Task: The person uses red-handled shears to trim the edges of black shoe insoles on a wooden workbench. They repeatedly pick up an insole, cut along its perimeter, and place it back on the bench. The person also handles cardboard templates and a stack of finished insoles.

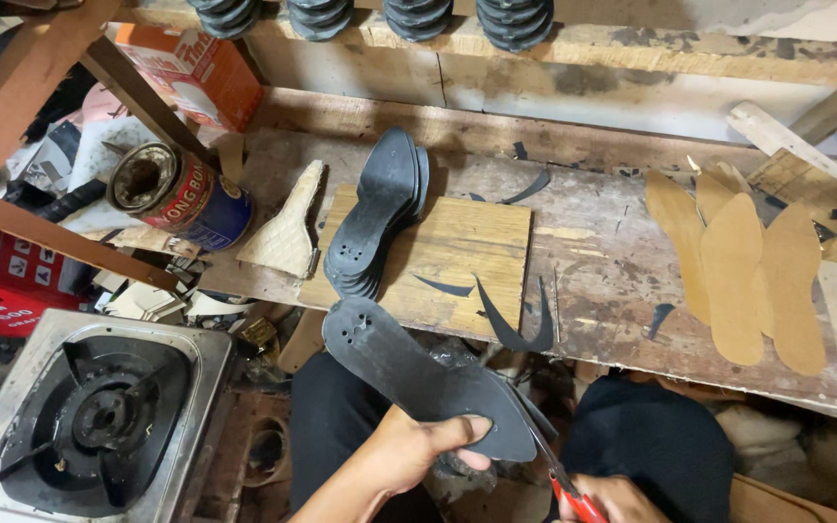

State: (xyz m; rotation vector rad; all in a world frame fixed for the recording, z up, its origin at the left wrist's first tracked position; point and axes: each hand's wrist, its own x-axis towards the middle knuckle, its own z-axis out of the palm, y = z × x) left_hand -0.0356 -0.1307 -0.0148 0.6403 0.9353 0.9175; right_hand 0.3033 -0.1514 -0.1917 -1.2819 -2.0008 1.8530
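My left hand [407, 453] grips a black shoe sole [418, 373] by its lower edge, thumb on top, holding it above my lap. My right hand [610, 499], at the bottom edge, holds red-handled scissors [559, 479] whose blades meet the sole's pointed end. A curved black offcut [515, 334] hangs off the bench edge just beyond the sole. A stack of similar black soles [375, 218] lies on a wooden board [472, 252] on the workbench.
Several tan insoles [743, 271] lie at the right of the worn bench [612, 281]. A tin can [181, 194] lies on its side at the left, beside a quilted cream piece [288, 228]. A gas stove [99, 416] sits lower left.
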